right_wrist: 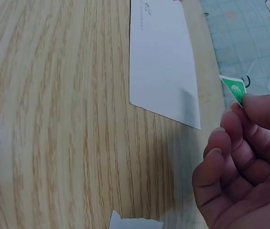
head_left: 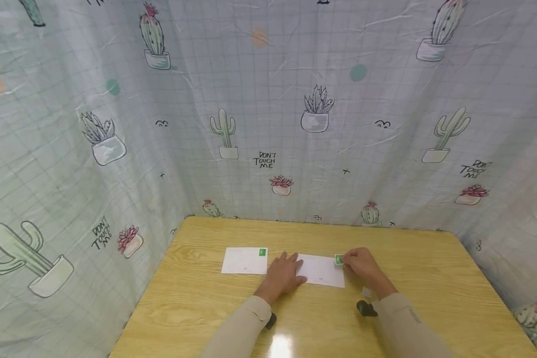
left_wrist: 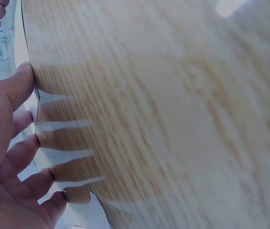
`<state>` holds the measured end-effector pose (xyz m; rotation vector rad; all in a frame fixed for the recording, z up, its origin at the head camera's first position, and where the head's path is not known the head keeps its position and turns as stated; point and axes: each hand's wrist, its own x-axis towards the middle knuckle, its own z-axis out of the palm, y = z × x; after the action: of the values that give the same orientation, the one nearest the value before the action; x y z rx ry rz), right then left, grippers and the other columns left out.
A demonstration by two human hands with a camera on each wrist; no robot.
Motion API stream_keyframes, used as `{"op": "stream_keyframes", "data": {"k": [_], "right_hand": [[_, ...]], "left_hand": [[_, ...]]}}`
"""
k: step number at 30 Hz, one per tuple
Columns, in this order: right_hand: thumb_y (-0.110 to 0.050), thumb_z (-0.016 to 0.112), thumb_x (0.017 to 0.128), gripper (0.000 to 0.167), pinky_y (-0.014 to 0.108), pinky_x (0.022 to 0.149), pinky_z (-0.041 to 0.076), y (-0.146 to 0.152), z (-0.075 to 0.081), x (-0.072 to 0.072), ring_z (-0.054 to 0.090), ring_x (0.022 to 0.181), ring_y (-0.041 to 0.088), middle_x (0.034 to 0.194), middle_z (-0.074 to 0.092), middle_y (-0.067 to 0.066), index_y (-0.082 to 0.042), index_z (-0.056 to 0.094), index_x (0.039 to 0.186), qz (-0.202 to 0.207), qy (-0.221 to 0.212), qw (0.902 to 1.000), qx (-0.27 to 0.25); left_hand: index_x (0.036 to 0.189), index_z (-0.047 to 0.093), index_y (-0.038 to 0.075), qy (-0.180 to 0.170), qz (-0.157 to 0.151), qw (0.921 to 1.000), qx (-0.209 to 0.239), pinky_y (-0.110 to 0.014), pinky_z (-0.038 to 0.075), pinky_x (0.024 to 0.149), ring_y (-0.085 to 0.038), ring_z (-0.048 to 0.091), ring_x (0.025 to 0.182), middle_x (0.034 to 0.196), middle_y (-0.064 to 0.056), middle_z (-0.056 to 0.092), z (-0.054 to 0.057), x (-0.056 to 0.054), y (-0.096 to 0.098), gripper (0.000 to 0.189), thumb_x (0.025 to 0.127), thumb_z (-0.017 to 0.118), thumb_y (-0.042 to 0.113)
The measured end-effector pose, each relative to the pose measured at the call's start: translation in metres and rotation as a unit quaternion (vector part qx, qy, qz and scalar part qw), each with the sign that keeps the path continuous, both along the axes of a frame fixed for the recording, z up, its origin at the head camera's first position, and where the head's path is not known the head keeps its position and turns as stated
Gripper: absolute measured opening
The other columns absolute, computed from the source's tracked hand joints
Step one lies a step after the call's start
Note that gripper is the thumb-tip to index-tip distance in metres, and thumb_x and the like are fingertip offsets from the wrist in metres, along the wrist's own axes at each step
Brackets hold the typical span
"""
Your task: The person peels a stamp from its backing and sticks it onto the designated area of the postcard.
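Note:
A white envelope (head_left: 319,271) lies on the wooden table between the two hands. My left hand (head_left: 283,276) rests at its left edge with the fingers spread. In the left wrist view those fingertips touch down at the tabletop. Between thumb and fingers, my right hand (head_left: 365,265) pinches a small green stamp (right_wrist: 236,88) with a white border. From the head, the stamp overlaps the envelope's upper right corner; the right wrist view shows it tilted and raised over the surface.
To the left lies a second white envelope (head_left: 243,261) with a green stamp (head_left: 262,252) in its upper right corner. A small white paper scrap (right_wrist: 135,223) lies near the right wrist. A curtain (head_left: 268,99) printed with cacti hangs behind the wooden table (head_left: 197,308).

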<state>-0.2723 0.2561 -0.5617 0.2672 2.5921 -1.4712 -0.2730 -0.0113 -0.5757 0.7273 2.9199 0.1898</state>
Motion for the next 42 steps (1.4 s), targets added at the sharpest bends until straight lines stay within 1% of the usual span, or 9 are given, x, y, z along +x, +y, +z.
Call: {"op": "stream_keyframes", "data": {"k": [4, 8, 10, 14, 19, 26, 30, 37, 42], "right_hand": [[-0.016, 0.061, 0.101, 0.028, 0.029, 0.059, 0.041, 0.002, -0.006, -0.004, 0.047, 0.062, 0.015, 0.062, 0.053, 0.000, 0.002, 0.069, 0.081, -0.001, -0.016, 0.9998, 0.013], [-0.016, 0.063, 0.099, 0.026, 0.028, 0.058, 0.041, 0.001, -0.009, -0.007, 0.048, 0.062, 0.015, 0.063, 0.054, -0.001, 0.000, 0.071, 0.081, -0.008, -0.026, 0.9991, 0.032], [-0.015, 0.064, 0.099, 0.026, 0.029, 0.058, 0.041, 0.000, -0.009, -0.007, 0.048, 0.062, 0.015, 0.063, 0.054, -0.001, 0.000, 0.071, 0.080, -0.008, -0.024, 0.9989, 0.039], [-0.016, 0.064, 0.098, 0.026, 0.029, 0.057, 0.040, -0.002, -0.009, -0.008, 0.047, 0.061, 0.015, 0.063, 0.054, -0.001, -0.001, 0.070, 0.077, -0.013, -0.025, 0.9989, 0.038], [-0.017, 0.065, 0.098, 0.026, 0.029, 0.056, 0.039, -0.005, -0.009, -0.008, 0.046, 0.061, 0.015, 0.065, 0.054, -0.001, 0.000, 0.072, 0.079, -0.019, -0.029, 0.9981, 0.051], [-0.018, 0.067, 0.097, 0.024, 0.029, 0.059, 0.041, -0.007, -0.010, -0.009, 0.049, 0.068, 0.017, 0.076, 0.059, 0.003, 0.001, 0.075, 0.085, -0.024, -0.031, 0.9969, 0.069], [-0.018, 0.067, 0.096, 0.022, 0.029, 0.057, 0.041, -0.009, -0.008, -0.008, 0.050, 0.068, 0.018, 0.079, 0.060, 0.006, 0.002, 0.074, 0.089, -0.029, -0.036, 0.9961, 0.076], [-0.018, 0.067, 0.095, 0.022, 0.030, 0.055, 0.039, -0.011, -0.005, -0.007, 0.049, 0.065, 0.017, 0.073, 0.056, 0.004, 0.000, 0.072, 0.084, -0.032, -0.041, 0.9937, 0.100], [-0.019, 0.067, 0.093, 0.021, 0.029, 0.057, 0.039, -0.012, -0.008, -0.008, 0.050, 0.068, 0.018, 0.076, 0.059, 0.005, -0.002, 0.072, 0.081, -0.033, -0.038, 0.9904, 0.128]], "left_hand": [[0.152, 0.056, 0.023, -0.005, -0.001, 1.0000, 0.001, -0.048, 0.039, 0.124, -0.033, 0.039, 0.155, 0.165, 0.001, 0.045, 0.000, -0.001, 0.001, 0.058, 0.103, 0.059, 0.053], [0.153, 0.055, 0.023, -0.006, -0.004, 1.0000, -0.004, -0.048, 0.039, 0.124, -0.034, 0.039, 0.155, 0.166, 0.001, 0.045, 0.000, -0.002, 0.001, 0.059, 0.103, 0.057, 0.054], [0.153, 0.055, 0.023, -0.005, -0.004, 1.0000, -0.004, -0.048, 0.039, 0.124, -0.034, 0.039, 0.155, 0.166, 0.001, 0.045, 0.001, -0.002, 0.000, 0.059, 0.103, 0.058, 0.054], [0.153, 0.054, 0.023, -0.009, -0.001, 1.0000, -0.003, -0.048, 0.038, 0.125, -0.034, 0.038, 0.156, 0.166, 0.001, 0.045, 0.001, -0.003, -0.001, 0.059, 0.103, 0.059, 0.053], [0.154, 0.053, 0.024, -0.009, -0.003, 0.9999, -0.006, -0.048, 0.037, 0.125, -0.033, 0.037, 0.156, 0.167, 0.001, 0.043, -0.001, -0.003, -0.001, 0.059, 0.103, 0.057, 0.054], [0.153, 0.054, 0.022, -0.008, -0.006, 0.9999, 0.000, -0.049, 0.038, 0.125, -0.034, 0.038, 0.156, 0.166, 0.000, 0.045, 0.000, -0.003, -0.002, 0.058, 0.104, 0.057, 0.052], [0.154, 0.054, 0.022, -0.011, -0.006, 0.9999, 0.004, -0.049, 0.037, 0.125, -0.034, 0.037, 0.156, 0.167, -0.001, 0.043, -0.001, -0.003, -0.002, 0.058, 0.104, 0.057, 0.052], [0.154, 0.053, 0.021, -0.012, -0.006, 0.9999, 0.005, -0.050, 0.036, 0.126, -0.035, 0.037, 0.157, 0.167, -0.001, 0.043, 0.001, -0.002, -0.001, 0.058, 0.104, 0.057, 0.051], [0.154, 0.053, 0.022, -0.003, -0.008, 1.0000, -0.005, -0.048, 0.038, 0.125, -0.034, 0.038, 0.156, 0.166, 0.000, 0.044, 0.002, -0.002, -0.002, 0.059, 0.104, 0.057, 0.053]]}}
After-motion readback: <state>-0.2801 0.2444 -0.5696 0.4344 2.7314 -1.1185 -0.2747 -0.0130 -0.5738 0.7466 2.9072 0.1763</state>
